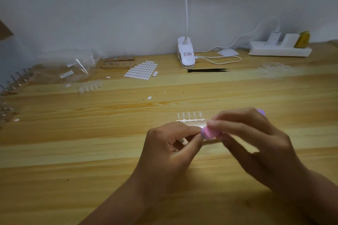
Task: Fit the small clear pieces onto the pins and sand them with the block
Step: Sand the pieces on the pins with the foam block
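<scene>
My right hand (pixel 256 144) grips a pink and purple sanding block (pixel 209 133), its end pressed down near my left fingertips. My left hand (pixel 170 144) pinches something small under the block; a pale wooden strip (pixel 212 141) shows just beneath it, and the piece itself is hidden. A clear strip of small pieces (pixel 190 117) lies on the table just behind the hands. A wooden holder with metal pins (pixel 118 64) sits far back on the left.
A sheet of white oval stickers (pixel 141 70), black tweezers (pixel 207 70) and a white clip lamp (pixel 186 53) stand at the back. A power strip (pixel 279 49) is at the back right. Plastic bags (pixel 73 71) and more pin holders (pixel 14 84) lie at the left.
</scene>
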Available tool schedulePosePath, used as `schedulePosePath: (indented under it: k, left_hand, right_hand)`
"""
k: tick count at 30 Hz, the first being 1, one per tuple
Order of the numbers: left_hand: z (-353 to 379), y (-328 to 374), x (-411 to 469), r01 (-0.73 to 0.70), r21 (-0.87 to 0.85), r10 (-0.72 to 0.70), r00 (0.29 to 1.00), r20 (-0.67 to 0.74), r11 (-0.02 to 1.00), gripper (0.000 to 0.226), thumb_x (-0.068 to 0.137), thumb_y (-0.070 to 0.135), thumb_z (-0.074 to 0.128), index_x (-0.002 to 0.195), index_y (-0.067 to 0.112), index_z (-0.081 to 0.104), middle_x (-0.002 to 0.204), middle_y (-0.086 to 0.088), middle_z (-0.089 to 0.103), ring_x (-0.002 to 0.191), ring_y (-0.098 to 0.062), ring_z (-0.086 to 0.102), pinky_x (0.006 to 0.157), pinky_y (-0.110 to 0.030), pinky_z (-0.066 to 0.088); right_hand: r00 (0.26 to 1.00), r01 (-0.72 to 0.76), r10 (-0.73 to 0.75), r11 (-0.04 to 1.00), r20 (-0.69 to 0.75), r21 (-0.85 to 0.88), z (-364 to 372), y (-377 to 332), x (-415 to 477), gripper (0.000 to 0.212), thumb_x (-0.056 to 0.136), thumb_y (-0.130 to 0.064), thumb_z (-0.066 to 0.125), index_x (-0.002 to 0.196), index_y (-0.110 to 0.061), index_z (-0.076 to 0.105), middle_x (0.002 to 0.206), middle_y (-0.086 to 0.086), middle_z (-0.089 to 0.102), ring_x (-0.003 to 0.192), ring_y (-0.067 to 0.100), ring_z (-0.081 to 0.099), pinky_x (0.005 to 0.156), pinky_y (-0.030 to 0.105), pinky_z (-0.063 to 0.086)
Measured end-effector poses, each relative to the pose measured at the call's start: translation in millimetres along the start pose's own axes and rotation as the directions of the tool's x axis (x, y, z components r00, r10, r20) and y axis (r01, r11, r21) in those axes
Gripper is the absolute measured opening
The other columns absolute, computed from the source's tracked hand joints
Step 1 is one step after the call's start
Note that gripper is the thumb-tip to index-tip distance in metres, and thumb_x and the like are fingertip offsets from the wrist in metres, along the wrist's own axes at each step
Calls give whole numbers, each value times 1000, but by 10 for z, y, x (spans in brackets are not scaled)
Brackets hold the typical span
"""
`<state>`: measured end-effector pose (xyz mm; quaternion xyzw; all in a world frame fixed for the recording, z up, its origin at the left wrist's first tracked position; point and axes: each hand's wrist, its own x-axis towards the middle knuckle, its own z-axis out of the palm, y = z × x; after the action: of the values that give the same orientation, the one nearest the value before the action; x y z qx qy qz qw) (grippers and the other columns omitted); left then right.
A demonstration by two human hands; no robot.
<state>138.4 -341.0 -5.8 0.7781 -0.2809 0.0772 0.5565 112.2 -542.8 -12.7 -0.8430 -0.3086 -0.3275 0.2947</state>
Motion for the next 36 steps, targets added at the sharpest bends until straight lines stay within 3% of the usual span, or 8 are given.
schedulePosePath:
  k: [5,10,14,18,23,29,32,36]
  left_hand:
    - [6,-9,-8,15,6,-15,1000,-20,1000,11,84,17,70,87,15,80,73,3,71,68,-15,64,56,-28,49]
    - [-8,-3,-9,-20,1,20,1000,1,1000,14,86,22,71,98,21,79,82,7,74,76,-17,68,59,-33,52]
    - [-6,-33,-7,68,-26,-68,997,-33,997,15,82,9,75,93,18,80,83,9,74,79,-11,69,61,-25,53]
    - [-17,-14,-5,54,-75,-56,998,-23,996,17,81,17,75,97,21,80,86,7,74,83,-15,69,60,-25,54]
    - [-6,-28,-10,94,-63,-97,994,-43,994,16,80,6,78,90,19,81,83,10,74,81,-10,70,61,-22,53]
    - [-26,-7,-4,66,-96,-70,997,-42,993,14,79,21,77,93,22,80,85,9,74,82,-12,71,61,-21,53]
    - [-23,-13,-4,152,-176,-162,986,-48,973,14,80,10,79,87,21,81,81,9,76,75,-7,71,60,-23,54]
    - [-25,19,-3,222,-322,-216,975,54,920,10,82,16,76,90,22,81,81,1,77,70,-11,70,55,-23,52]
  right_hand:
    - [1000,-23,23,995,0,-96,-19,55,17,25,94,-4,62,117,-3,68,109,12,67,101,24,65,84,37,53]
    - [999,35,-35,999,17,-21,44,-44,-12,23,92,-1,65,115,-3,70,109,11,67,100,22,65,88,28,50]
    - [999,-44,42,996,-30,-74,6,38,5,25,92,-3,64,116,-4,70,108,10,67,99,25,66,82,39,53]
    - [1000,1,0,1000,-13,16,69,-49,-16,25,93,-7,62,117,-3,68,110,10,67,103,22,65,86,32,53]
    - [998,-51,49,996,-32,-68,-3,45,7,24,93,-9,59,116,-6,68,108,9,68,101,24,66,86,35,52]
    - [1000,21,-21,999,-1,-34,53,13,-19,25,90,0,65,115,-2,69,110,11,67,103,23,65,88,34,53]
    - [998,-21,19,999,-62,-27,-17,69,8,26,93,-7,62,117,-13,63,111,5,66,105,19,65,86,38,54]
    - [997,76,-75,997,-36,28,48,-11,-14,20,93,-3,63,111,-13,67,111,6,65,107,17,63,92,28,49]
